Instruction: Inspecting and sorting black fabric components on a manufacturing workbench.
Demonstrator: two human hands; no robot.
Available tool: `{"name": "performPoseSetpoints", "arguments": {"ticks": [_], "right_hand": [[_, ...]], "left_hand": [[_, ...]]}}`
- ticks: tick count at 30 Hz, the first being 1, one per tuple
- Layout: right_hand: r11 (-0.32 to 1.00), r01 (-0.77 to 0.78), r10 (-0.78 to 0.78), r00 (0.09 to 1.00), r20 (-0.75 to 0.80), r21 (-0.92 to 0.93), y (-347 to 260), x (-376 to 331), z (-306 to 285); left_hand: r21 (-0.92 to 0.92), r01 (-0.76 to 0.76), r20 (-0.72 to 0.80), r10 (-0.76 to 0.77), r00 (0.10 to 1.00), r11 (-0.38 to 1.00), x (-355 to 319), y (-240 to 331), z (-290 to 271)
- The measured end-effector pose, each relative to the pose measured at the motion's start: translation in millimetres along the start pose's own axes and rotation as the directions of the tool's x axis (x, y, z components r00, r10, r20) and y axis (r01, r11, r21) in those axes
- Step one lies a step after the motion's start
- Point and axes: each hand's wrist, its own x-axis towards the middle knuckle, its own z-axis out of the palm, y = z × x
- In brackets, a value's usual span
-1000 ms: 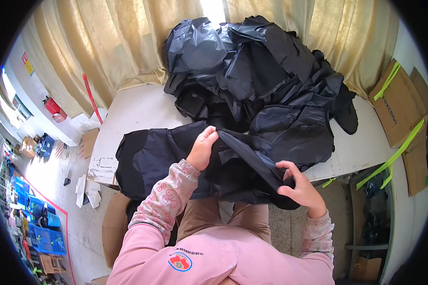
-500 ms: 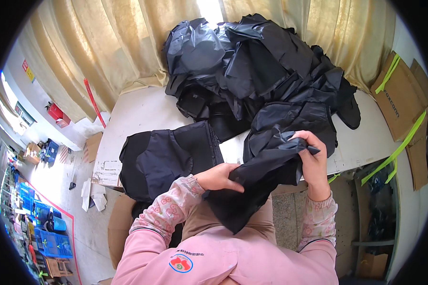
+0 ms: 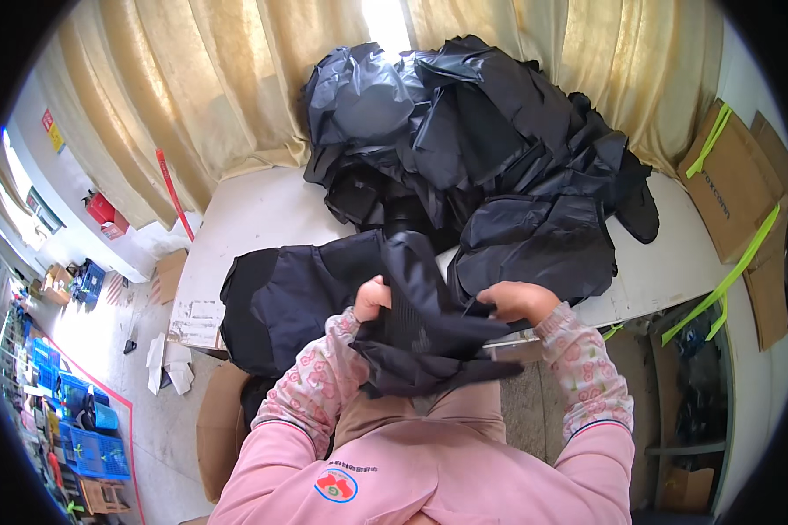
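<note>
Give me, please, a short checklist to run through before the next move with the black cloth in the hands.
1. Left hand gripping the held cloth: ok, fingers closed at its left side.
2. Right hand gripping it too: cannot tell; the fingertips are at its right side, but a pinch is not clear.
3. Held cloth spread flat: not ok, it is bent and bunched, with a blurred lower edge.
4. Cloth on the left of the table laid out flat: ok, cloth spread there.
5. Held cloth clear of the right-side cloth: cannot tell, they lie close together in this view.
</note>
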Motion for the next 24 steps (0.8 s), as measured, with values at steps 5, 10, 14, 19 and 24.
{"name": "performPoseSetpoints", "arguments": {"ticks": [5, 10, 14, 19, 24], "right_hand": [[0.645, 0.515, 0.154, 0.635, -0.757, 0.564, -60, -45, -67], [0.851, 0.512, -0.144, 0.438, -0.887, 0.115, -131, -45, -55], [0.872, 0.476, -0.100, 0.410, -0.907, 0.119, -108, -47, -59], [0.930, 0.367, -0.206, 0.518, -0.830, -0.002, -92, -63, -70], [0.906, 0.364, -0.386, 0.508, -0.770, -0.215, -101, -69, -80]], "left_hand": [[-0.034, 0.171, -0.448, -0.168, 0.878, 0.985, 12, 41, 30], [0.019, 0.183, -0.464, -0.153, 0.872, 0.983, 48, 43, 68], [0.140, 0.047, -0.612, 0.049, 0.789, 0.989, 55, 57, 82], [0.482, 0.027, -0.447, 0.219, 0.867, 0.876, 34, 83, 61], [0.406, 0.245, -0.617, 0.066, 0.784, 0.881, 50, 86, 80]]}}
